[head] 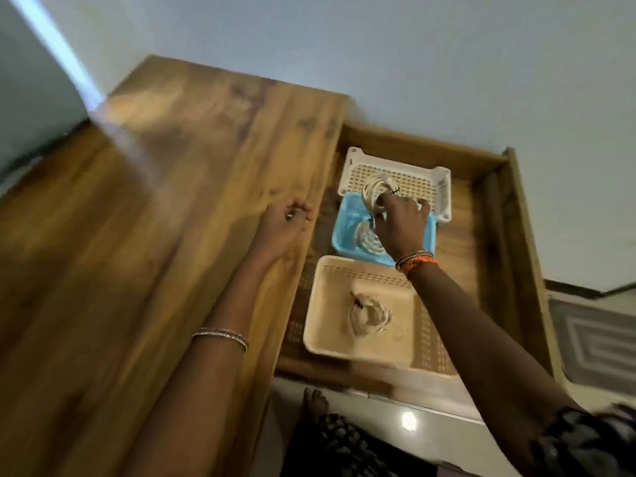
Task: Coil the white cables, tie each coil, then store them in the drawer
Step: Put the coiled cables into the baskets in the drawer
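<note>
Motion blur smears the whole view, and your right hand covers most of the blue basket and part of the coil lying in it. That hand pinches a tied white cable coil over the white basket inside the open drawer. Another coil sits in the beige basket. Your left hand rests loosely curled, holding nothing, at the wooden tabletop edge beside the drawer.

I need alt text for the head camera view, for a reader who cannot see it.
The right hand holds a tied white cable coil over the white basket in an open wooden drawer. The blue basket and beige basket each hold a coil; the left hand rests on the wooden top.
</note>
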Demonstrator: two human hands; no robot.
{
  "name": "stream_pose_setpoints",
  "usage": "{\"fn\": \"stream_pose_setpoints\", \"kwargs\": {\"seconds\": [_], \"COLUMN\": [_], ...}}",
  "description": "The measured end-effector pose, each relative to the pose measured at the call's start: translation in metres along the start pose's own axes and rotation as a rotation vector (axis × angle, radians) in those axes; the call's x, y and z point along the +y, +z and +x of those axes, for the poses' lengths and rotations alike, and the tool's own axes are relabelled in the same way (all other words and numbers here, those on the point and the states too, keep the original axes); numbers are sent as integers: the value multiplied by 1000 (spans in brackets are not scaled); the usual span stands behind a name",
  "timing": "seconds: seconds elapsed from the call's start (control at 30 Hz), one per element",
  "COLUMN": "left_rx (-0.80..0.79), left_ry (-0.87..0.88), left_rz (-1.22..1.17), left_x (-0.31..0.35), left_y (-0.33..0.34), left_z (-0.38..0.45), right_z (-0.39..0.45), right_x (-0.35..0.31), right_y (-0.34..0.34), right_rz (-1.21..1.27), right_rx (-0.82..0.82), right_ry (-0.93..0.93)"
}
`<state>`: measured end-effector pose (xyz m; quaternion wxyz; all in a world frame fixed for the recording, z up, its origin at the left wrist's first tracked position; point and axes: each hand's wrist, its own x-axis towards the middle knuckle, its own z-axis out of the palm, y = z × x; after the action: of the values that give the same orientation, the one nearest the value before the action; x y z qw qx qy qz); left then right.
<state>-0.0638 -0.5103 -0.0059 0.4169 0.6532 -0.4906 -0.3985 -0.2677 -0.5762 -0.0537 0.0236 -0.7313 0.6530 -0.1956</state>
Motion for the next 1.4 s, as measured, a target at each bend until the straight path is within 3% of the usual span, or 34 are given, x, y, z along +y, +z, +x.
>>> {"fn": "stream_pose_setpoints", "kwargs": {"seconds": [0.13, 0.4, 0.6, 0.77, 0.93, 1.23, 1.4], "left_rx": [-100, -149, -150, -157, -148, 69, 23], "left_ry": [80, 130, 140, 148, 44, 53, 89], "left_rz": [61, 191, 135, 195, 64, 18, 201], "left_x": [4, 10, -5, -1, 4, 19, 10], "left_y": [44, 66, 54, 56, 59, 18, 28], "left_z": [70, 128, 131, 130, 124, 63, 9], "right_z": [67, 146, 151, 151, 135, 74, 8], "right_x": [47, 49, 51, 47, 38, -57, -21], "right_y": [30, 80, 94, 83, 56, -14, -25], "right_rz": [-68, -147, -161, -155, -94, 284, 136], "right_rx": [-104, -366, -322, -386, -314, 69, 106], "right_ry": [157, 237, 345, 355, 308, 190, 225]}}
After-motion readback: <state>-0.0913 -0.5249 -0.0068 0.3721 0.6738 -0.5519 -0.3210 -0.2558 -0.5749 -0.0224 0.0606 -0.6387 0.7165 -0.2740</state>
